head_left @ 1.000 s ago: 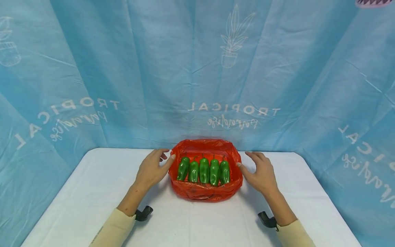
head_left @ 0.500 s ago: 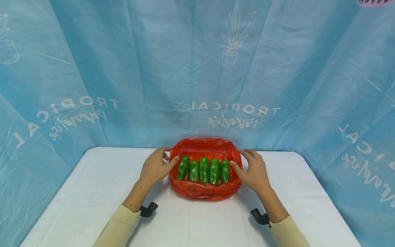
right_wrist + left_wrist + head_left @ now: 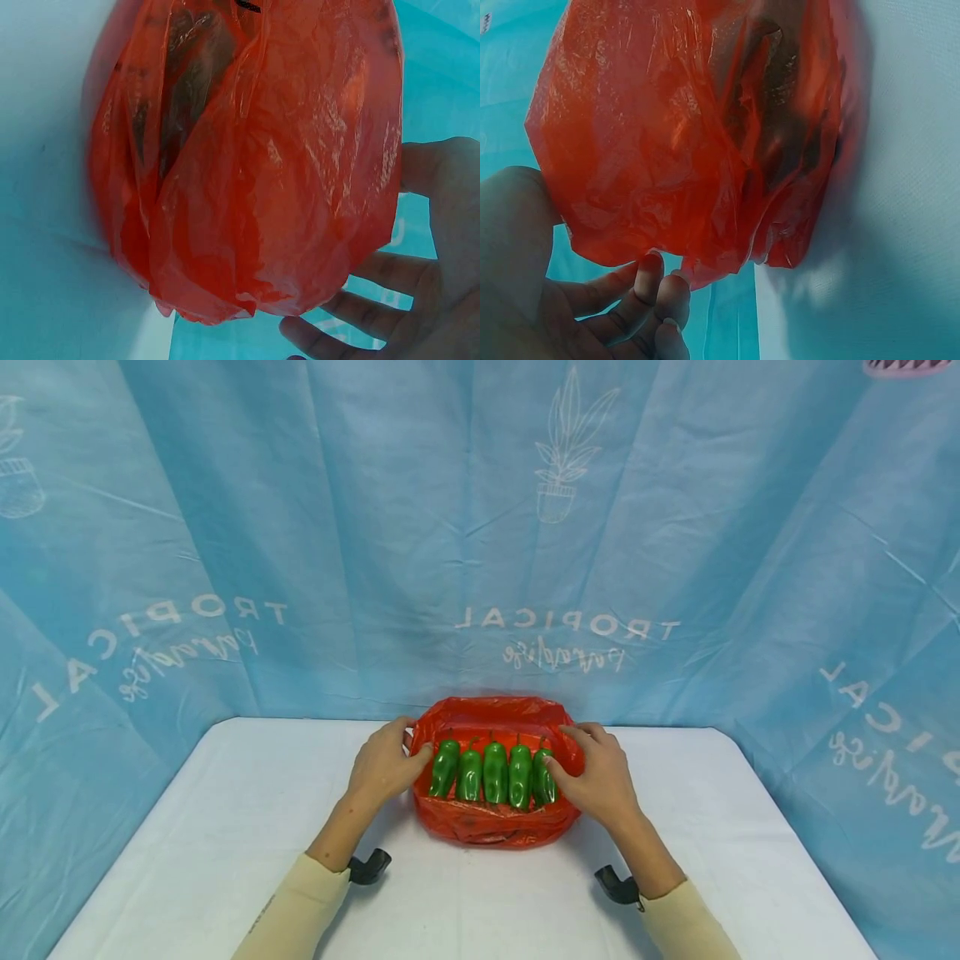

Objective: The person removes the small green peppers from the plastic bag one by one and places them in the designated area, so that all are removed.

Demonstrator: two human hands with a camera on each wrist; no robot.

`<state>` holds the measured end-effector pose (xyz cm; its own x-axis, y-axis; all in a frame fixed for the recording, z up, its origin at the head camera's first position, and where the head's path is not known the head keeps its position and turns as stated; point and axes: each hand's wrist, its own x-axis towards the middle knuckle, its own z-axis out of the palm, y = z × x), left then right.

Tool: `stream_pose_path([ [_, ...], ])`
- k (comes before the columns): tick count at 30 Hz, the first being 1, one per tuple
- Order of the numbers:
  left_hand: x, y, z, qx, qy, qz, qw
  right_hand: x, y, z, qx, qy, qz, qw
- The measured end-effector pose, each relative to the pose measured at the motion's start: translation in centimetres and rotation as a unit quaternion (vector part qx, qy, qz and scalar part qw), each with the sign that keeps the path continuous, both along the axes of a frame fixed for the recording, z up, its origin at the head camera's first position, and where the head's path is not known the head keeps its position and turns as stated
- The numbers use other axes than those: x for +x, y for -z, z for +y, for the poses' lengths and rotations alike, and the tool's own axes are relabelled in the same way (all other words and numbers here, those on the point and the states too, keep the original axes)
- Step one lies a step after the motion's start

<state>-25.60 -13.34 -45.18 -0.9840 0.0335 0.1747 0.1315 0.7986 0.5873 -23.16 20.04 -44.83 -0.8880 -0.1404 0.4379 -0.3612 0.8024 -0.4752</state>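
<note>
A red plastic bag (image 3: 495, 835) stands on the table with its mouth wide open. Inside it, several green peppers (image 3: 495, 772) lie side by side, stems toward the back. My left hand (image 3: 381, 760) is at the bag's left side, thumb over the rim and the other fingers outside; in the left wrist view its bent fingers (image 3: 646, 281) touch the red film. On the opposite side my right hand (image 3: 600, 777) reaches over the rim, its thumb inside near the rightmost pepper. Its other fingers (image 3: 367, 311) lie along the outside. Thumb and fingers stand well apart on both hands.
A white cloth (image 3: 480, 910) covers the table. Behind and beside it hangs a light blue printed curtain (image 3: 420, 568), close to the bag's back. Black wrist mounts (image 3: 369, 867) stick out inward from both forearms.
My right hand has moved left from beside the bag to over its rim, and the right side bends inward. The left hand has shifted slightly right. The peppers stay put.
</note>
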Motion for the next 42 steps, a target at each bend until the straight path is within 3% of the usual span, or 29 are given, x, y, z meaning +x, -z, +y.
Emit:
stream_pose_path([
  [10, 0.3, 0.2, -0.1, 0.023, -0.001, 0.001, 0.9997, -0.1, 0.1, -0.8, 0.012, -0.002, 0.038, 0.9992],
  [15, 0.4, 0.3, 0.0, 0.026, -0.005, 0.003, 0.9997, 0.0, -0.1, -1.2, 0.008, -0.008, 0.035, 0.9993],
  [26, 0.2, 0.5, 0.0, 0.026, -0.002, 0.01, 0.9996, -0.2, -0.4, -2.4, 0.006, -0.029, -0.012, 0.9995],
  [42, 0.2, 0.4, -0.1, 0.035, 0.014, 0.025, 0.9989, -0.6, -0.5, -4.0, 0.048, -0.001, -0.148, 0.9878],
])
